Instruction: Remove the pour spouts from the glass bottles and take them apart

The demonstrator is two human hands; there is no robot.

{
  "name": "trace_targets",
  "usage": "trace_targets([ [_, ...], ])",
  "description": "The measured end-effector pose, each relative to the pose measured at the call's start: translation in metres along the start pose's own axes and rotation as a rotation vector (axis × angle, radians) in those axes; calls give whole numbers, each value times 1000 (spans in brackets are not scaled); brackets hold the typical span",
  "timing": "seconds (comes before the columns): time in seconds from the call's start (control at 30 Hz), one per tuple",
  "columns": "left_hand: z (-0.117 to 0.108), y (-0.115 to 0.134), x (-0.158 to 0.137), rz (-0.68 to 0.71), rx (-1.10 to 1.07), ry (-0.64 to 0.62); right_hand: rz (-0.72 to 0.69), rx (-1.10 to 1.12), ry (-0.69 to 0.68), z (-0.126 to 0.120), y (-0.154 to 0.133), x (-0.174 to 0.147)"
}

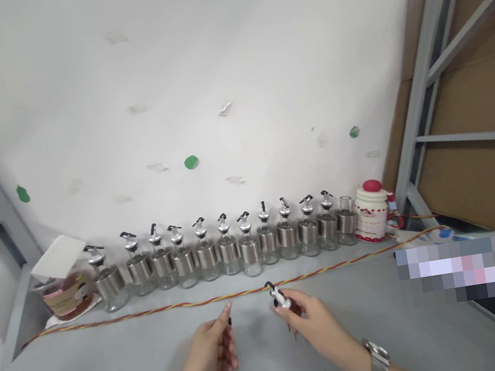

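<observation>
My right hand [307, 316] is closed round a bottle pour spout [279, 295], silver with a black lever, raised over the table. To the left, my left hand [215, 345] has its fingers curled and the thumb pressed against them. A small black piece [229, 321] shows at its fingertips, mostly hidden. Behind both hands stands a row of glass bottles with steel sleeves, such as the one in the middle [250, 250]. Nearly all carry a silver-and-black spout. The rightmost bottle [347, 223] has a bare glass neck.
A twisted red-and-yellow cord [155, 313] runs across the grey table [116, 366] before the bottles. A cream jar with a red knob [372, 216] stands at the row's right end, a labelled amber container [71, 297] at its left. Clutter, partly blurred out, covers the right side.
</observation>
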State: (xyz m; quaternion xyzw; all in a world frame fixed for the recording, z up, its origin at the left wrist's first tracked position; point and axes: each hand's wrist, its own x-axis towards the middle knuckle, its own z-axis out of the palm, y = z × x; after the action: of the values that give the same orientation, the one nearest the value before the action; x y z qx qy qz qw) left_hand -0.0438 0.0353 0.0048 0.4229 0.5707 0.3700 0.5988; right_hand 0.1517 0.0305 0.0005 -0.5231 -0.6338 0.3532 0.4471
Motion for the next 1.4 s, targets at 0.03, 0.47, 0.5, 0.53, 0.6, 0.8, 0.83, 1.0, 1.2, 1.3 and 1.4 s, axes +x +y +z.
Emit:
trace_targets([
  [0.03, -1, 1, 2, -8, 12, -15, 4, -6, -23, 3, 0, -2],
  [0.47, 2, -18, -24, 835, 1080, -68, -169, -154, -248, 4, -14, -26],
  [0.5, 1, -18, -25, 835, 1102, -60, -174, -157, -255, 3, -14, -26],
  [0.53, 0, -16, -25, 817, 1112, -51, -186, -166, -265, 3, -15, -26],
  [0.6, -2, -11, -28, 770, 1123, -47, -210, -185, -294, 1, -16, -27],
  [0.8, 1, 4, -42, 827, 1331, -178, -216, -216, -447, -3, -19, -30],
  [0.83, 2, 5, -43, 845, 1370, -204, -206, -230, -466, -3, -19, -30],
  [1.0, 4, 5, -43, 941, 1572, -254, -224, -409, -544, 2, -16, -30],
  [1.2, 2, -2, -36, 1106, 1573, -250, -388, -534, -571, 3, -18, -30],
  [1.3, 4, -8, -34, 1149, 1502, -171, -446, -581, -551, 1, -20, -29],
  [1.4, 5, -12, -33, 1158, 1487, -146, -467, -606, -535, -1, -21, -28],
])
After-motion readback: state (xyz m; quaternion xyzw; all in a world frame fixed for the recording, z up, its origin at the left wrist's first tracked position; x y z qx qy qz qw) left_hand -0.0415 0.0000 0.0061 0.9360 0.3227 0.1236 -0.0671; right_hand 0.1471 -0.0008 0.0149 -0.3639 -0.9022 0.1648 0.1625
